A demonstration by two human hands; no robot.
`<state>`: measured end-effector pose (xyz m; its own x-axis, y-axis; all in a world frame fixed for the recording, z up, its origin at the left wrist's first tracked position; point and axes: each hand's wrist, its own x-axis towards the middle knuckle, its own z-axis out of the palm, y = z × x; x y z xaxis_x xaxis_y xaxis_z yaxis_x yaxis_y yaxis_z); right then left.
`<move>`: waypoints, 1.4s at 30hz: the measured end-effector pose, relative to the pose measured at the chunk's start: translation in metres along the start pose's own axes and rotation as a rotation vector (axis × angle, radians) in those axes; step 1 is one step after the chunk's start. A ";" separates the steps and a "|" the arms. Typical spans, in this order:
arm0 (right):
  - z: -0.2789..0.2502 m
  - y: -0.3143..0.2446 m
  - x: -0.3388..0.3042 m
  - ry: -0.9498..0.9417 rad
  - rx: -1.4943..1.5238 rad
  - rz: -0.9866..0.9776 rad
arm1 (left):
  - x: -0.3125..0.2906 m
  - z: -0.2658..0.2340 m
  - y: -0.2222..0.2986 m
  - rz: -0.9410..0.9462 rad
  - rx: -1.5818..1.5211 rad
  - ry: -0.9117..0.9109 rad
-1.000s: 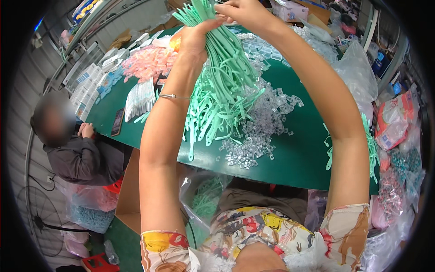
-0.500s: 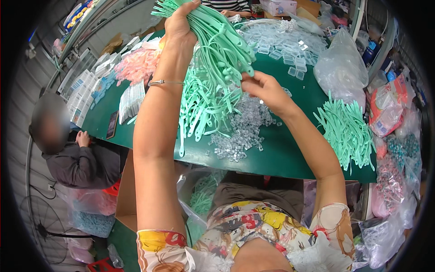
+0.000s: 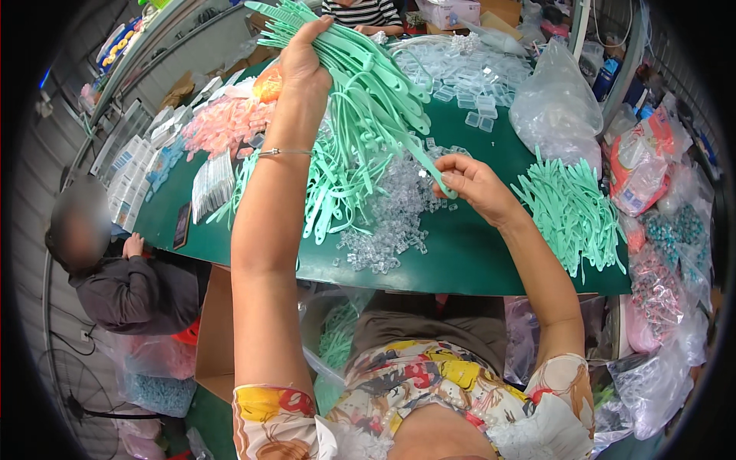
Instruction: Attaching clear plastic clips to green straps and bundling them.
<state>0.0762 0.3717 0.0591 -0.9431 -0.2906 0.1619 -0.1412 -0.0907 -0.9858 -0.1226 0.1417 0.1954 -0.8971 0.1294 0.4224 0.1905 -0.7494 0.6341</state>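
Note:
High over the table, my left hand (image 3: 305,65) is closed round a thick bundle of mint-green plastic straps (image 3: 376,88), whose rounded ends hang down to the right. My right hand (image 3: 481,188) pinches the end of a single strap (image 3: 424,159) that slants out of the bundle's lower side. Below the bundle lies a loose heap of similar green straps (image 3: 337,188). Small clear plastic pieces (image 3: 387,234) are heaped beside it, just left of my right hand. To the right of my right forearm is another pile of green straps (image 3: 571,215).
The green tabletop (image 3: 475,264) also bears pink pieces (image 3: 222,126), clear plastic cases (image 3: 468,73), a stack of cards (image 3: 213,188) and a phone (image 3: 182,225). A large clear bag (image 3: 556,111) stands at right. One person (image 3: 138,287) is at left, another in stripes (image 3: 364,11) opposite.
My right hand has moved down and slightly right, drawing one strap's end away from the bundle. The left hand still grips the bundle high up. The whole view has shifted slightly.

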 end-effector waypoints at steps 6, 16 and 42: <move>0.009 0.000 0.009 -0.006 -0.054 -0.072 | -0.027 0.026 -0.029 -0.116 -0.071 -0.135; -0.020 -0.017 -0.033 0.113 0.224 0.151 | -0.048 0.040 -0.039 -0.076 -0.113 -0.064; -0.017 -0.042 -0.072 0.393 -0.818 -0.134 | -0.188 0.052 -0.168 -0.546 -0.321 -0.110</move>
<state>0.1449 0.4121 0.0877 -0.9169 0.0322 0.3978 -0.2846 0.6461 -0.7082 0.0352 0.2770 0.0434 -0.7820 0.6002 0.1682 -0.4261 -0.7117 0.5586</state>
